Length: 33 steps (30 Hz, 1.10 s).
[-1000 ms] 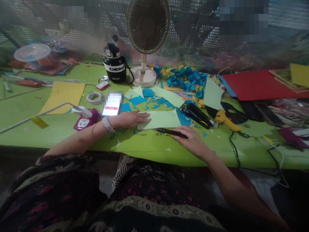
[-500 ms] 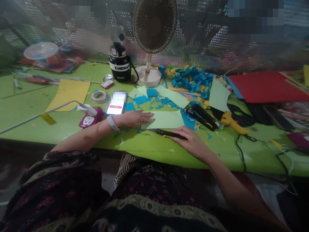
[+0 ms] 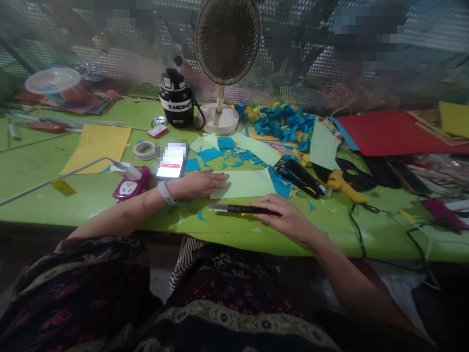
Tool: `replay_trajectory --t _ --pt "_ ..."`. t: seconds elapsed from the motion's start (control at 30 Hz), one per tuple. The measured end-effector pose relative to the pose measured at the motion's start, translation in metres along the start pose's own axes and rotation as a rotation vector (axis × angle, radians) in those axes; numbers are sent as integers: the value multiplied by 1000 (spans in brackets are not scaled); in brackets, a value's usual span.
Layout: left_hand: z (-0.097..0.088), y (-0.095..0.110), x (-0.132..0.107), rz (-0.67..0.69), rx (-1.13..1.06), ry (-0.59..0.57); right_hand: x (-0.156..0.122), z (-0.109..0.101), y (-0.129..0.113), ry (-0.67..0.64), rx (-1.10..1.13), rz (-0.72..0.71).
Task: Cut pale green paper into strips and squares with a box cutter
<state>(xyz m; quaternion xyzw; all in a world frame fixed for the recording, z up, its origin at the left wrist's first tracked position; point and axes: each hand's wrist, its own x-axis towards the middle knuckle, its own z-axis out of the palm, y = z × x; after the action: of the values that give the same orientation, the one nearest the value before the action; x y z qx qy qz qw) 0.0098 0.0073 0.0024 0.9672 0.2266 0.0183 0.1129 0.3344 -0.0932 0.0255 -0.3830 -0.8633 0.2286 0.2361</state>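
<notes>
A pale green sheet of paper (image 3: 249, 183) lies flat near the front of the green table. My left hand (image 3: 205, 184) rests on its left end, fingers stretched out flat. Just in front of the paper, my right hand (image 3: 280, 214) is closed around a black and yellow utility knife (image 3: 238, 209). The knife's blade points left, apart from the paper's front edge. Blue paper scraps (image 3: 282, 183) lie at the sheet's right end.
Behind the paper stand a fan (image 3: 219, 120) and a black bottle (image 3: 177, 105). A phone (image 3: 171, 161) and a purple power socket (image 3: 132, 186) sit left. To the right lie a black stapler (image 3: 300, 178), a yellow glue gun (image 3: 346, 186) and cords.
My right hand has drawn the utility knife slightly back and left, so its blade is now off the paper's front edge. The left hand stays on the paper. The view has shifted a little.
</notes>
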Motion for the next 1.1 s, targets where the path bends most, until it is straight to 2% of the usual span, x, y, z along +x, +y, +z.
replay_trajectory --t 0.13,0.2,0.3,0.4,0.53,0.67,0.77,0.83,0.9,1.03,1.1 --pt "10 14 5 -163 67 178 13 -33 24 316 -142 128" --pt "12 20 8 -210 78 204 30 -48 44 376 -253 193" --pt "12 26 9 -198 64 201 67 -62 73 366 -396 296" --pt "11 29 7 -187 40 212 107 -64 91 343 -495 428" --pt "10 31 6 -193 -8 250 149 -52 101 320 -552 485" --pt "8 30 5 -160 -82 262 176 -33 106 220 -588 530" --pt "7 27 5 -130 -141 253 182 -23 106 190 -603 535" --pt "6 26 5 -119 -172 257 177 -20 102 214 -595 463" --pt "7 25 4 -115 -193 266 165 -18 95 165 -515 344" --pt "8 23 4 -122 -194 261 133 -18 71 -216 -311 197" --pt "8 23 4 -131 -179 245 121 -18 58 -305 -359 215"
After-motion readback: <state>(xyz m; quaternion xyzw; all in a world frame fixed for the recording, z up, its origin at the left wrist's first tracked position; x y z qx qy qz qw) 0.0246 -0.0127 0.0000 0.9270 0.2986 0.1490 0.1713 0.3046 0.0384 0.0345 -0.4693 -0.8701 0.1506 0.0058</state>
